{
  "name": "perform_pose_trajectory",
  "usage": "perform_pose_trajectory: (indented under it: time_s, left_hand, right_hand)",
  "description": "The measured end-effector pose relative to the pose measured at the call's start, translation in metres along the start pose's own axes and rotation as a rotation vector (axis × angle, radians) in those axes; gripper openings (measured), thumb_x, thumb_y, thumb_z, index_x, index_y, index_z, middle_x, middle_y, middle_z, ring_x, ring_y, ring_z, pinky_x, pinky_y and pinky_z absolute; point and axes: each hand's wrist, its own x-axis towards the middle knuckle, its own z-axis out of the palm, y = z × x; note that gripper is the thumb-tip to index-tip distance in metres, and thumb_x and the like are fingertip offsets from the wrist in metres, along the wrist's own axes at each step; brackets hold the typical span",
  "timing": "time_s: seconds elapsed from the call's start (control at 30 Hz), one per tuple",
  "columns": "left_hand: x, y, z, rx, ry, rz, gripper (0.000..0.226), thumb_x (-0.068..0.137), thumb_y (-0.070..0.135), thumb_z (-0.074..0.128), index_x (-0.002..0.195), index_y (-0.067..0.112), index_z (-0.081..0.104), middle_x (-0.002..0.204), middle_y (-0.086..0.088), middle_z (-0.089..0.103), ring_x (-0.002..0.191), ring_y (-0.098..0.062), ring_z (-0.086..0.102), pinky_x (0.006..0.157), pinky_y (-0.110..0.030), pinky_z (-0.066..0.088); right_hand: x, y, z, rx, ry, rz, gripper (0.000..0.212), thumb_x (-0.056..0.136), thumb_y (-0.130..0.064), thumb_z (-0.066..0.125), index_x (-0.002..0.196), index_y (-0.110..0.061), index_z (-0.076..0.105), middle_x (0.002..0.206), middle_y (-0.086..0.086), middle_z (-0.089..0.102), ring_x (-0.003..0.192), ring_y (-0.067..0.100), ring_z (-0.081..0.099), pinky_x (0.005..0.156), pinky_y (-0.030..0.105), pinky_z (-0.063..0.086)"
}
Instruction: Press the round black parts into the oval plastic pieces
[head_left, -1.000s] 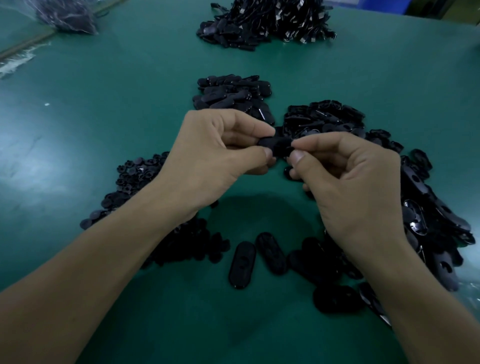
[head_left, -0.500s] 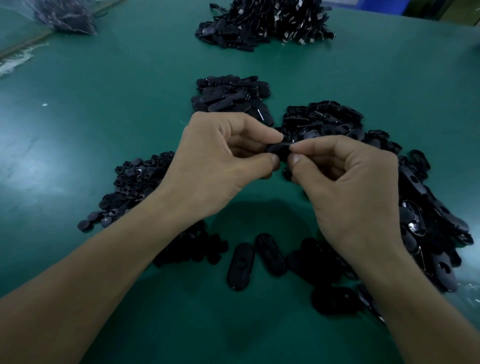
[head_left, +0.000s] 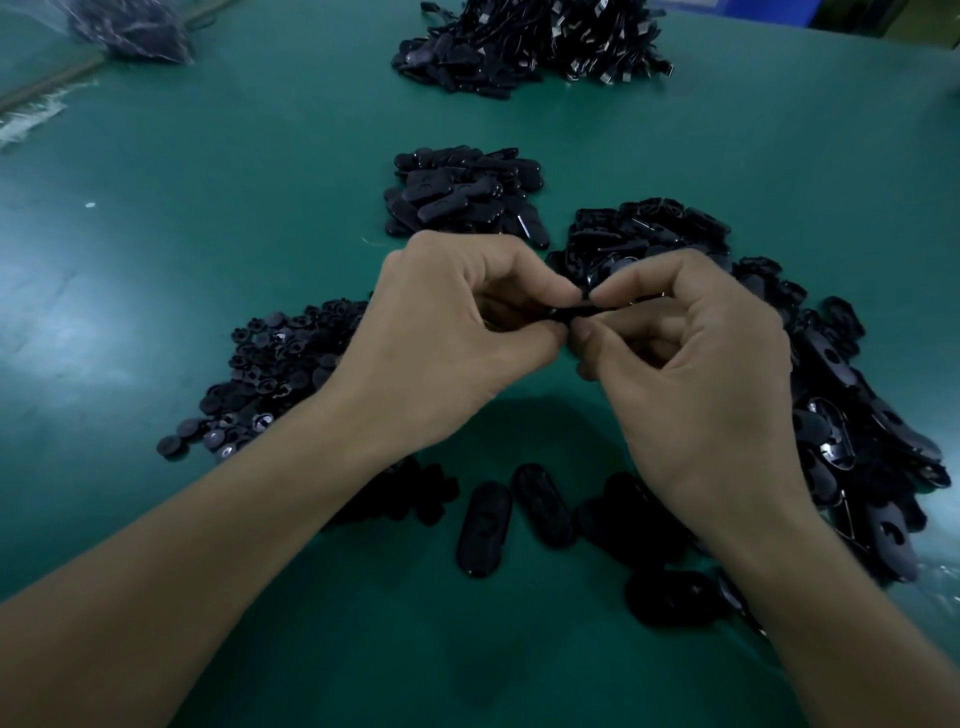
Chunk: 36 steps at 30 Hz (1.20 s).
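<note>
The left hand (head_left: 447, 343) and the right hand (head_left: 691, 374) both pinch one oval piece (head_left: 571, 312) between thumb and fingers, above the table (head_left: 208, 234) centre. The round parts (head_left: 280, 364) lie in a heap at 9 o'clock, the oval pile (head_left: 841, 405) at 3 o'clock

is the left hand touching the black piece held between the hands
Touching. The head view shows the left hand pinching the black piece between thumb and forefinger; the right hand pinches its other end.

Single head-worn view, angled forward and down, close over green table (head_left: 208, 260)
</note>
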Motion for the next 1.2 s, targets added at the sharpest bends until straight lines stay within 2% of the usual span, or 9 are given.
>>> perform_pose_trajectory:
  time_s: [0.1,0.23,0.4,0.47,0.57,0.67,0.77,0.9,1.2]
  left_hand:
    - [-0.001,-0.001,-0.001,0.051,-0.019,0.017,0.022,0.077,0.003,0.078,0.085,0.023,0.075,0.079,0.009,0.076,0.073,-0.006,0.073,0.070,-0.023,0.058]
    - [-0.004,-0.002,0.000,0.235,-0.038,0.086,0.022,0.079,0.000,0.077,0.092,0.018,0.074,0.079,0.015,0.072,0.072,0.001,0.068,0.067,-0.012,0.052]
    - [-0.003,-0.004,-0.001,0.300,-0.014,0.103,0.020,0.082,0.003,0.077,0.097,0.016,0.075,0.081,0.014,0.072,0.074,0.001,0.067,0.070,-0.020,0.056]
    - [-0.004,-0.003,0.002,0.268,-0.013,0.083,0.020,0.083,0.005,0.076,0.098,0.018,0.074,0.081,0.014,0.073,0.074,0.002,0.068,0.071,-0.021,0.057]
    - [-0.003,-0.002,0.002,0.157,-0.023,-0.010,0.025,0.084,0.006,0.076,0.095,0.026,0.068,0.080,0.011,0.075,0.070,-0.001,0.069,0.068,-0.022,0.057]
    - [0.002,-0.002,-0.002,-0.015,-0.046,-0.131,0.028,0.085,0.003,0.076,0.095,0.024,0.061,0.078,0.003,0.076,0.062,-0.015,0.069,0.065,-0.030,0.058]
    - [0.003,-0.001,-0.004,-0.133,-0.079,-0.179,0.023,0.085,-0.001,0.075,0.093,0.016,0.062,0.073,-0.001,0.075,0.061,-0.011,0.068,0.064,-0.021,0.058]
    - [0.003,-0.002,-0.005,-0.168,-0.083,-0.198,0.018,0.083,0.003,0.076,0.092,0.017,0.069,0.074,-0.001,0.075,0.064,-0.009,0.071,0.065,-0.018,0.056]
    - [0.003,-0.002,-0.004,-0.201,-0.080,-0.188,0.019,0.081,0.001,0.078,0.093,0.015,0.074,0.076,-0.002,0.077,0.067,-0.013,0.073,0.066,-0.020,0.058]
  right_hand:
    - [-0.002,-0.001,0.000,-0.054,-0.013,-0.021,0.033,0.089,-0.014,0.074,0.086,-0.033,0.047,0.077,-0.015,0.071,0.066,0.011,0.069,0.060,0.033,0.055]
    - [-0.005,-0.001,0.003,-0.135,-0.048,-0.066,0.032,0.093,-0.010,0.067,0.086,-0.029,0.044,0.069,-0.003,0.068,0.062,0.011,0.067,0.052,0.034,0.051]
    - [-0.005,0.001,0.002,-0.107,-0.125,-0.070,0.027,0.097,-0.009,0.061,0.092,-0.032,0.047,0.074,-0.007,0.071,0.067,0.005,0.069,0.056,0.030,0.053]
    - [-0.004,0.004,0.003,-0.134,-0.114,-0.088,0.023,0.097,-0.012,0.063,0.098,-0.033,0.052,0.073,-0.009,0.071,0.061,0.010,0.067,0.055,0.032,0.050]
    - [-0.002,0.009,0.001,-0.202,-0.050,-0.131,0.016,0.095,-0.016,0.066,0.108,-0.026,0.067,0.070,-0.009,0.064,0.068,0.006,0.061,0.061,0.018,0.049]
    - [0.000,0.010,-0.002,-0.169,-0.040,-0.106,0.016,0.094,-0.019,0.068,0.106,-0.028,0.072,0.089,-0.012,0.065,0.081,-0.001,0.061,0.073,0.009,0.047]
    - [0.002,0.010,-0.003,-0.026,-0.088,-0.019,0.018,0.093,-0.017,0.069,0.095,-0.035,0.068,0.084,-0.016,0.070,0.083,0.000,0.068,0.075,0.014,0.052]
    - [0.003,0.010,-0.004,0.111,-0.139,0.067,0.017,0.090,-0.020,0.073,0.089,-0.036,0.067,0.079,-0.017,0.073,0.074,0.004,0.070,0.064,0.016,0.052]
    - [0.004,0.014,-0.007,0.112,-0.135,0.077,0.017,0.086,-0.023,0.077,0.082,-0.036,0.068,0.076,-0.018,0.072,0.069,0.004,0.070,0.062,0.015,0.052]
